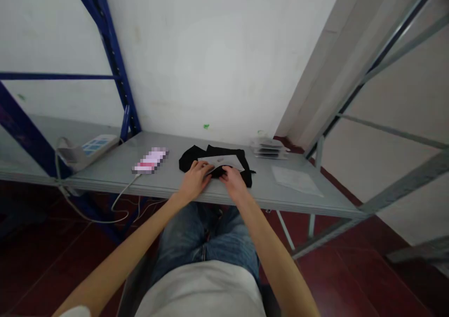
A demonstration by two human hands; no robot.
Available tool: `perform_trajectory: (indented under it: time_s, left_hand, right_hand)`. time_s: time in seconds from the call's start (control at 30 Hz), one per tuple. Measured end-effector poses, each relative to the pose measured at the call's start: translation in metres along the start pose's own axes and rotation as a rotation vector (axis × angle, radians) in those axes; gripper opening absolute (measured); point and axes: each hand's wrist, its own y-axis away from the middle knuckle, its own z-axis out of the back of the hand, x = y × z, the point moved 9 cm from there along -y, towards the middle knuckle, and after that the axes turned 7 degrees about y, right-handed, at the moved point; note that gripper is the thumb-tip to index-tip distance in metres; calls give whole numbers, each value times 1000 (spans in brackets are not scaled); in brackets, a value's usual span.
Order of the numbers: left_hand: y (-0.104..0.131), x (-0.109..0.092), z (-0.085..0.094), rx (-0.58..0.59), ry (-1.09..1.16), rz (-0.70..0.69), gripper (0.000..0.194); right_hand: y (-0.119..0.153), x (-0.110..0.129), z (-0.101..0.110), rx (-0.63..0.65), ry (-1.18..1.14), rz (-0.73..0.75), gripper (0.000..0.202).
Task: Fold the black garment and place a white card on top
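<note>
A piece of black cloth point(226, 151), perhaps a folded garment, lies bunched on the grey shelf in front of me. On top of it rests a flat, light-grey card point(229, 160) with a small oval mark or slot near its middle. My left hand point(195, 180) is at the card's near left corner, fingers bent over the card and the cloth's edge. Just to its right, my right hand point(233, 182) pinches the near edge of the cloth, where a fold curls up over the card. The fingertips are partly hidden in the dark fabric.
A pixelated phone point(150, 161) with a white cable point(121, 198) lies to the left. Farther left is a white power strip point(98, 148). At right are a stack of clear packets point(269, 147) and a flat translucent sheet point(296, 180). Blue uprights point(114, 60) and a wall bound the shelf point(168, 181).
</note>
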Motion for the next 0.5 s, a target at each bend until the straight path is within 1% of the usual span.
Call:
perform_trajectory:
  time_s: [0.07,0.1,0.17,0.23,0.27,0.3,0.33,0.37,0.43,0.5]
  left_hand:
    - [0,5,-2,10,16,13,36]
    - [0,6,-3,18,25,16,35]
    - [0,7,-4,25,36,20,35]
    - [-1,7,-4,17,49,23,34]
    - [-2,8,-3,8,58,25,33]
    - [-2,8,-3,1,65,27,32]
    - [-2,9,-3,-5,73,32,32]
    - [-2,11,-2,-12,80,36,32]
    - [-2,15,-2,-30,87,49,32]
    - [-1,18,-1,-35,90,53,32]
  right_hand:
    - [16,-11,17,9,-12,-51,29]
    - [24,-11,26,17,47,-35,30]
    - [38,-1,45,-3,285,71,34]
    - [48,19,63,-109,559,239,36]
    - [52,31,68,-178,673,337,37]
    - [55,43,69,-237,762,437,37]
    - [57,52,65,-272,830,533,37]
    - [57,59,58,-277,886,626,36]
    - [52,63,36,-202,982,782,31]
    - [45,58,17,-112,1048,866,24]
